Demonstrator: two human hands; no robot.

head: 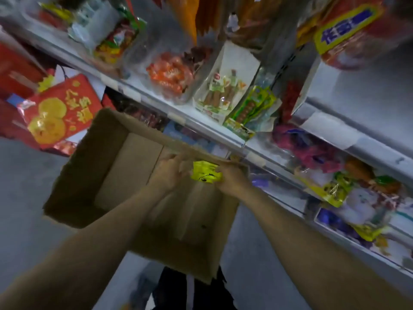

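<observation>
Because the box (73, 175) sits on the floor (26, 175) close in front of the person, the reach goes down and forward over its open top. The near part of the inside looks bare, so what is left has to be fetched from the far end.

There the right hand (232, 179) pinches the right edge of a yellow packet (206, 174). Its fingers (220, 170) curl round the packet and hold it at the top of the far wall, high enough to clear the cardboard. The left hand (169, 173) is just beside the packet's left edge with its fingers bent. Blur hides whether they grip a clear part of the wrapper, the rim, or nothing. Two hands at one small packet suggests steadying or straightening it before it goes up.

Beyond the box runs a shelf (201, 118) packed with snack bags (223, 90), faces turned outward for shoppers — probably where the packet belongs. Farther left is a red bag (60, 113) — well apart from the hands.
</observation>
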